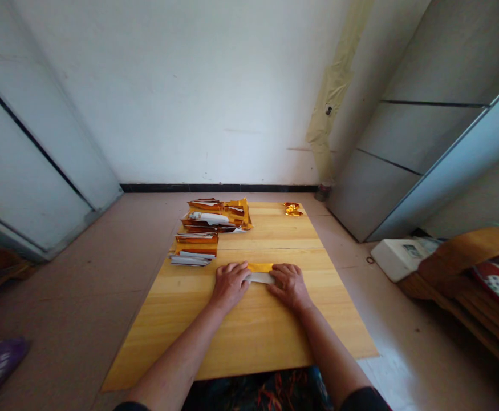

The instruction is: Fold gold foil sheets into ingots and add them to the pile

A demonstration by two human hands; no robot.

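Observation:
In the head view, a sheet of gold foil paper [260,267] lies on the wooden table [258,342] between my hands, with a pale grey-white strip along its near side, apparently a folded-over part. My left hand [231,285] is closed on the left end, its fingers bent over the paper. At the opposite end my right hand [292,286] grips the paper in the same way. Both thumbs are near the pale strip. The ends of the sheet are hidden under my fingers.
Folded gold and white paper pieces [195,245] stand in a row at the table's left, with a larger gold pile [236,214] behind. Crumpled gold foil [292,209] sits at the far right corner. A white box [397,260] and wooden furniture [450,274] are at right.

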